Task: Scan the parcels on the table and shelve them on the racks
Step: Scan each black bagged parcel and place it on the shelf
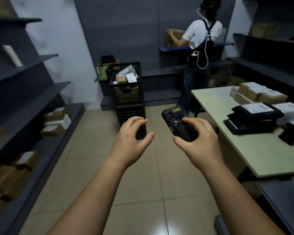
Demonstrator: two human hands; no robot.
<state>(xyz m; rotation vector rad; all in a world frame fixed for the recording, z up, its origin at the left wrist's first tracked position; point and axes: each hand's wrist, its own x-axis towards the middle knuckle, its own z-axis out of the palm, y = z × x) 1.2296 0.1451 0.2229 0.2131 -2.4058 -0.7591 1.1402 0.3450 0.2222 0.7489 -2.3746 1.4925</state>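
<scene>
Head view, right hand (199, 139) half-covering scanner (174, 118)

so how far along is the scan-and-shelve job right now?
Done, apparently: several shelved boxes sit on the left rack, on its lower shelves. In hand: the right hand grips the scanner; the left hand is open and empty, so no parcel is being scanned. Left: brown boxes and black bags lie on the table. Partway at best.
</scene>
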